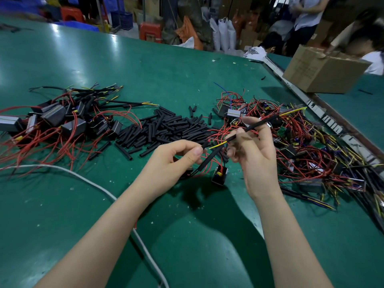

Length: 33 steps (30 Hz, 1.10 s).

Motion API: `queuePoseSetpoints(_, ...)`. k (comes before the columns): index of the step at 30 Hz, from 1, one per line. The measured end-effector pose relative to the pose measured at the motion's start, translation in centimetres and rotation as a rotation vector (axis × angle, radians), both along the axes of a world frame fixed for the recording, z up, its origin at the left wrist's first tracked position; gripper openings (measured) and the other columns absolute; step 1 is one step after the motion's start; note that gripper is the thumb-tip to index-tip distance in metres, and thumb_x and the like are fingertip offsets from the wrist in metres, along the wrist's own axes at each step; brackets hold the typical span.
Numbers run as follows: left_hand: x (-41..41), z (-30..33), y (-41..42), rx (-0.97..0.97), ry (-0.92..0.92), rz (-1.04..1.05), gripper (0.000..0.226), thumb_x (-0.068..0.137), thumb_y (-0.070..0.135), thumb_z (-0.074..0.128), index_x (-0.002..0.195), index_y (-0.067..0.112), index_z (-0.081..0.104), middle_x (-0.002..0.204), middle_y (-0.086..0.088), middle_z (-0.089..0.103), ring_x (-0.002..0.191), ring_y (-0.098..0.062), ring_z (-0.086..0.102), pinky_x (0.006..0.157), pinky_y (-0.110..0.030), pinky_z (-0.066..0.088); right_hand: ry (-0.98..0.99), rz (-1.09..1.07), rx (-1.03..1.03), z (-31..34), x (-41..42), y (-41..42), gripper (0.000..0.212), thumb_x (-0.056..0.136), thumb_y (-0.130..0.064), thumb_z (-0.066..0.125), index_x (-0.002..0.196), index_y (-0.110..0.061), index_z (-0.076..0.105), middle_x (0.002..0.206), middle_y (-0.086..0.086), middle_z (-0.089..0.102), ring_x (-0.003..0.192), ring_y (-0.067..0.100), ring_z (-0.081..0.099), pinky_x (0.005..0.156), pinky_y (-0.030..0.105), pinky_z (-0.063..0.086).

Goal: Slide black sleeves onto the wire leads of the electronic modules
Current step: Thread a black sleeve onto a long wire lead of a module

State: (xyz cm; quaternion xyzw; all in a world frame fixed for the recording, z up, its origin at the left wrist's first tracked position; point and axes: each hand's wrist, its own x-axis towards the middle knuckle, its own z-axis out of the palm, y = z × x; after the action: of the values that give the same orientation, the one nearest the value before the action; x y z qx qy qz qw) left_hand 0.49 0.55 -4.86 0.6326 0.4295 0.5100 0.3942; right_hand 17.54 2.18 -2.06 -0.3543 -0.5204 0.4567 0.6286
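Black sleeve (252,126) sits pinched in my right hand (252,154), mid-frame; my left hand (176,161) pinches the yellow wire (217,145). If it bends, it might miss the hole.

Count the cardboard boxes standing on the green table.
1. The cardboard box stands at the far right of the green table, beyond the metal rail. More cartons are stacked off the table in the background; some may be hidden.
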Motion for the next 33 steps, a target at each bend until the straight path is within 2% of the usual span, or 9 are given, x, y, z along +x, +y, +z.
queuePoseSetpoints(4, -0.2, -0.1, 0.1, 0.023, 0.030, 0.065, 0.015, 0.077, 0.048, 0.062, 0.083, 0.038, 0.071, 0.081, 0.011, 0.070, 0.076, -0.004, 0.060, 0.076, -0.023, 0.047, -0.092, 0.066, 0.072, 0.0, 0.0, -0.3, 0.021, 0.098, -0.003, 0.045, 0.107, -0.021, 0.047, 0.076, -0.003, 0.063, 0.052, 0.011, 0.047, 0.051, 0.018, 0.039)
queuePoseSetpoints(8, -0.3, 0.1, -0.1, 0.067, 0.014, 0.099, 0.014, 0.076, 0.041, 0.065, 0.087, 0.033, 0.069, 0.080, 0.011, 0.066, 0.073, -0.001, 0.056, 0.072, -0.014, 0.043, -0.151, 0.054, 0.103, 0.2, -0.1, -0.5, 0.020, 0.095, -0.007, 0.047, 0.110, -0.021, 0.047, 0.079, 0.003, 0.058, 0.051, 0.007, 0.043, 0.050, 0.016, 0.039)
queuePoseSetpoints(12, 0.0, 0.2, -0.3, 0.219, 0.220, 0.131, 0.008, 0.085, 0.034, 0.066, 0.090, 0.028, 0.067, 0.078, 0.009, 0.062, 0.070, -0.003, 0.056, 0.067, -0.013, 0.040, -0.200, 0.017, 0.122, 0.2, -0.3, -0.6, 0.026, 0.097, 0.002, 0.044, 0.109, -0.021, 0.046, 0.079, 0.009, 0.052, 0.054, 0.008, 0.042, 0.050, 0.017, 0.038)
queuePoseSetpoints(15, 0.1, 0.4, -0.4, 0.267, 0.211, 0.161, 0.009, 0.083, 0.026, 0.064, 0.091, 0.023, 0.069, 0.078, 0.009, 0.061, 0.071, -0.002, 0.055, 0.067, -0.009, 0.038, -0.195, 0.035, 0.052, 0.2, -0.6, -0.7, 0.023, 0.094, 0.000, 0.053, 0.105, -0.020, 0.051, 0.079, 0.002, 0.056, 0.058, 0.006, 0.050, 0.054, 0.015, 0.042)
queuePoseSetpoints(18, 0.0, 0.5, -0.4, 0.235, 0.131, 0.203, 0.004, 0.082, 0.029, 0.065, 0.086, 0.030, 0.066, 0.077, 0.013, 0.062, 0.067, -0.001, 0.055, 0.065, -0.015, 0.043, -0.281, 0.129, -0.017, -0.1, -1.0, -1.0, 0.014, 0.090, -0.005, 0.059, 0.091, -0.019, 0.060, 0.071, -0.010, 0.060, 0.059, 0.002, 0.054, 0.056, 0.011, 0.042)
queuePoseSetpoints(21, -0.2, 0.4, -0.3, 0.229, 0.150, 0.252, 0.005, 0.083, 0.032, 0.063, 0.087, 0.032, 0.063, 0.079, 0.013, 0.063, 0.069, -0.002, 0.057, 0.068, -0.027, 0.049, -0.352, 0.131, -0.020, -0.3, -1.5, -1.1, 0.016, 0.090, -0.010, 0.061, 0.079, -0.021, 0.063, 0.061, -0.013, 0.060, 0.059, 0.001, 0.053, 0.058, 0.010, 0.040)
queuePoseSetpoints(26, -0.2, 0.3, -0.4, 0.303, 0.276, 0.250, 0.019, 0.087, 0.028, 0.059, 0.106, 0.025, 0.059, 0.081, 0.015, 0.059, 0.073, 0.003, 0.052, 0.066, -0.016, 0.039, -0.319, 0.010, 0.017, -0.6, -2.3, -1.1, 0.023, 0.091, -0.009, 0.061, 0.076, -0.026, 0.064, 0.064, -0.017, 0.058, 0.059, 0.005, 0.051, 0.057, 0.012, 0.040)
queuePoseSetpoints(29, -0.4, 0.4, -0.5, 0.310, 0.307, 0.251, 0.017, 0.086, 0.027, 0.059, 0.103, 0.024, 0.060, 0.075, 0.015, 0.057, 0.070, 0.002, 0.052, 0.064, -0.014, 0.038, -0.241, 0.004, -0.036, -0.8, -2.7, -1.1, 0.016, 0.091, -0.010, 0.061, 0.079, -0.019, 0.065, 0.064, -0.017, 0.059, 0.054, 0.001, 0.051, 0.053, 0.009, 0.039)
queuePoseSetpoints(33, -0.7, 0.5, -0.5, 0.257, 0.332, 0.192, 0.011, 0.082, 0.029, 0.061, 0.093, 0.026, 0.061, 0.074, 0.017, 0.061, 0.070, 0.003, 0.055, 0.063, -0.008, 0.038, -0.144, -0.007, -0.074, -0.7, -2.6, -1.0, 0.014, 0.090, -0.015, 0.062, 0.078, -0.021, 0.064, 0.065, -0.012, 0.059, 0.053, 0.004, 0.050, 0.052, 0.011, 0.039)
